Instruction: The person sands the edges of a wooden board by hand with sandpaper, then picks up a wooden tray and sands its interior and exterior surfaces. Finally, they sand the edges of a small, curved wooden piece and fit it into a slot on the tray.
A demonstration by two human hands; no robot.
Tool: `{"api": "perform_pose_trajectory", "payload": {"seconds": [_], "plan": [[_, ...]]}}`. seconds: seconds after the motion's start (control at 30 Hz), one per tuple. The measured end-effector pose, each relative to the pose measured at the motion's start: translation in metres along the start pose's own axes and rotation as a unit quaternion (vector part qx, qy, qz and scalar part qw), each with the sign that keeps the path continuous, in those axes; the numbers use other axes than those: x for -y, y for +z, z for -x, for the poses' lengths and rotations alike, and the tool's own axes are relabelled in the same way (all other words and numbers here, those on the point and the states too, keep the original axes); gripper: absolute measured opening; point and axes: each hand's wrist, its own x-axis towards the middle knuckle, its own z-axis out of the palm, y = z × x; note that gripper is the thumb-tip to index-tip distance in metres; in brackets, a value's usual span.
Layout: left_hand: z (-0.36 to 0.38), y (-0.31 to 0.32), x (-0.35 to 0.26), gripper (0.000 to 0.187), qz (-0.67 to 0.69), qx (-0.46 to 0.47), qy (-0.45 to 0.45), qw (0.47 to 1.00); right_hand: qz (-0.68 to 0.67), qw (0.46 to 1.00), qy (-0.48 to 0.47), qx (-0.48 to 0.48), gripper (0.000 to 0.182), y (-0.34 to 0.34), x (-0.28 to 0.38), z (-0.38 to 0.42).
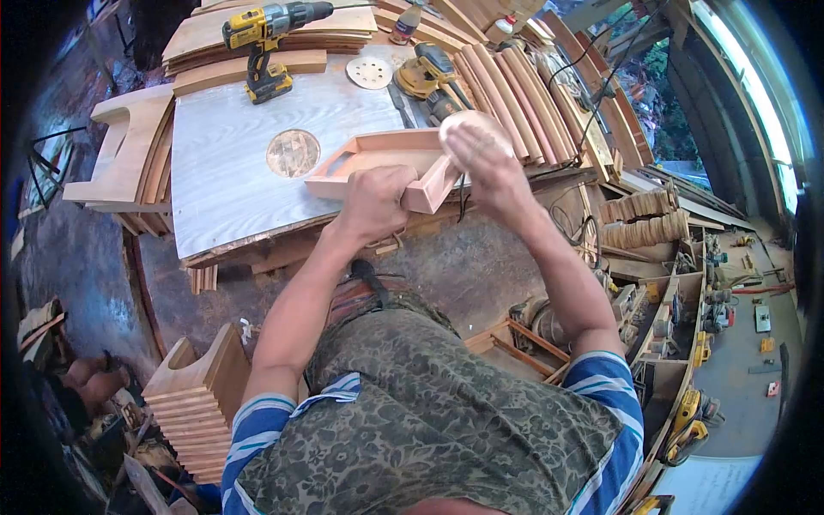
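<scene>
Wooden tray-shaped piece (378, 163): pale pink-brown, shallow, raised rim, resting on the grey board (223, 163) at its near right edge; long axis runs left–right across the board, open face up, near right corner overhanging toward the person. Left hand (375, 202): fingers curled and clamped over the near rim of the piece, forearm reaching up from below. Right hand (481, 159): at the piece's right end, closed on a round sanding disc (468, 127), blurred; exact finger grip cannot be made out. Behind the piece: orbital sander (425, 73), loose disc (369, 72), yellow drill (262, 43). Left of it: round brown mark (293, 153). The piece's right end is hidden by the hands.
</scene>
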Motion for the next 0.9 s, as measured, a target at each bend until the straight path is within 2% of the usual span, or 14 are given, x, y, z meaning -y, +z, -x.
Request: {"api": "perform_pose_trajectory", "payload": {"seconds": [0.03, 0.1, 0.13, 0.17, 0.23, 0.3, 0.37, 0.47, 0.57, 0.63, 0.77, 0.83, 0.87, 0.9], "plan": [[-0.003, 0.000, -0.002, 0.021, 0.007, 0.006, 0.007, 1.000, -0.012, 0.999, 0.038, 0.000, 0.054, 0.000, -0.010, -0.001], [-0.005, -0.001, 0.000, 0.021, 0.001, 0.003, 0.009, 1.000, 0.044, 0.999, -0.004, 0.007, 0.061, 0.007, -0.001, 0.003], [-0.002, -0.001, 0.001, 0.021, -0.004, 0.006, 0.002, 1.000, 0.027, 0.998, -0.061, -0.011, 0.062, 0.007, 0.016, 0.003], [0.000, 0.001, 0.001, 0.021, -0.007, 0.007, 0.003, 1.000, -0.001, 0.998, -0.068, -0.013, 0.062, 0.008, 0.038, 0.006], [0.001, 0.001, 0.002, 0.022, 0.001, -0.031, 0.004, 0.999, -0.016, 0.994, -0.107, -0.011, 0.061, 0.004, 0.038, -0.003], [0.001, -0.002, 0.001, 0.024, -0.002, -0.006, 0.009, 1.000, 0.028, 0.999, -0.035, 0.016, 0.055, 0.011, -0.009, 0.001], [-0.002, -0.001, 0.000, 0.027, -0.004, 0.015, 0.022, 1.000, 0.083, 0.993, 0.080, 0.035, 0.047, 0.010, -0.055, 0.003], [0.000, -0.009, 0.003, 0.028, 0.007, -0.008, -0.007, 1.000, 0.080, 0.991, 0.100, 0.027, 0.048, -0.006, -0.063, 0.006], [-0.001, -0.023, 0.001, 0.037, 0.006, -0.018, -0.056, 0.998, -0.035, 0.985, 0.153, -0.071, 0.057, 0.004, -0.058, 0.011], [-0.007, -0.037, -0.008, 0.044, 0.053, -0.004, -0.089, 0.995, -0.076, 0.980, 0.142, -0.121, 0.055, 0.016, -0.057, 0.015], [-0.033, -0.078, -0.046, 0.050, -0.031, -0.018, -0.137, 0.990, -0.204, 0.951, 0.159, -0.172, 0.052, 0.042, -0.045, 0.014], [-0.053, -0.096, -0.058, 0.052, -0.203, 0.101, -0.209, 0.951, -0.252, 0.933, 0.106, -0.235, 0.053, 0.054, -0.037, 0.004], [-0.063, -0.101, -0.066, 0.051, -0.277, 0.135, -0.206, 0.929, -0.268, 0.926, 0.077, -0.254, 0.056, 0.060, -0.035, -0.001], [-0.072, -0.100, -0.067, 0.051, -0.290, 0.137, -0.204, 0.925, -0.256, 0.927, 0.062, -0.265, 0.058, 0.063, -0.032, -0.007]]}}
